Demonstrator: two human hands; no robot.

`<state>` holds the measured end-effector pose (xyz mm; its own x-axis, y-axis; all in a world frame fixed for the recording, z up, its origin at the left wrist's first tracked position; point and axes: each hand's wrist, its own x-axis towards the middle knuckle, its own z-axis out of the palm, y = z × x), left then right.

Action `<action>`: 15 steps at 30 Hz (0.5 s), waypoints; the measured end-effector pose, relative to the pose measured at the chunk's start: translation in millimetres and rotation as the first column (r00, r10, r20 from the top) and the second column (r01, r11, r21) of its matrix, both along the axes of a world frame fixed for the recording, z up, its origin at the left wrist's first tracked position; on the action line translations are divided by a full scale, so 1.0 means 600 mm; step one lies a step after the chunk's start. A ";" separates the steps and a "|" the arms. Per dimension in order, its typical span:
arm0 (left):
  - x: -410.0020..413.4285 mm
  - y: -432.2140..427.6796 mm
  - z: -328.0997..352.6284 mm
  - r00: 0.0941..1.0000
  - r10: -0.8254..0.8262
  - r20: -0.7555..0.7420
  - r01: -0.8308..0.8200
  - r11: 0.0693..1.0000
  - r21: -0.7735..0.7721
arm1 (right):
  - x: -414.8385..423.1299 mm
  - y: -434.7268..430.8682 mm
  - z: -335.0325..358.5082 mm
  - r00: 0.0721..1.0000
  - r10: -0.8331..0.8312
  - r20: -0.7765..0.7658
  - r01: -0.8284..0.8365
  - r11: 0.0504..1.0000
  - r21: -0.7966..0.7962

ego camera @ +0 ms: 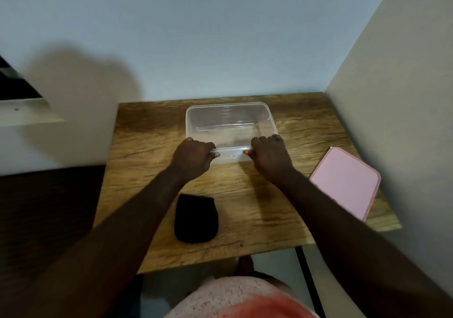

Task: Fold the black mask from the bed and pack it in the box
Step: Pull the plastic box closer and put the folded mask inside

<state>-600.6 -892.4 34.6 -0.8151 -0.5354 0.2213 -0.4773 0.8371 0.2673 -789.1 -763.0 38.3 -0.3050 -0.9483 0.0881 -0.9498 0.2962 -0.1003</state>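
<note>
A clear plastic box (229, 119) stands open and empty at the back middle of the wooden table (282, 210). My left hand (192, 157) grips the near rim at its left corner, thumb curled under the edge. My right hand (268, 156) grips the same rim at its right corner. The black mask (196, 218) lies folded on the table near the front edge, below my left forearm and apart from both hands.
A pink lid (345, 183) lies flat at the table's right side, partly over the edge. Walls close in behind and to the right. A dark surface (49, 207) lies left of the table. A white ledge (27, 112) juts out at the upper left.
</note>
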 end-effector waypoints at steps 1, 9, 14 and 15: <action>0.021 0.004 0.000 1.000 0.013 -0.011 -0.013 1.000 0.004 | 0.017 0.002 -0.002 1.000 0.006 0.011 -0.006 1.000 -0.011; 0.125 0.039 -0.011 0.999 0.033 -0.040 -0.033 0.999 0.004 | 0.120 0.032 -0.013 1.000 -0.003 0.005 0.004 1.000 -0.015; 0.141 0.047 -0.014 0.999 0.031 -0.025 -0.032 0.999 -0.014 | 0.136 0.044 -0.014 1.000 0.002 -0.012 -0.002 1.000 -0.027; 0.140 0.047 -0.012 1.000 0.025 -0.014 -0.026 0.999 -0.020 | 0.137 0.045 -0.014 1.000 0.002 -0.016 -0.002 1.000 -0.019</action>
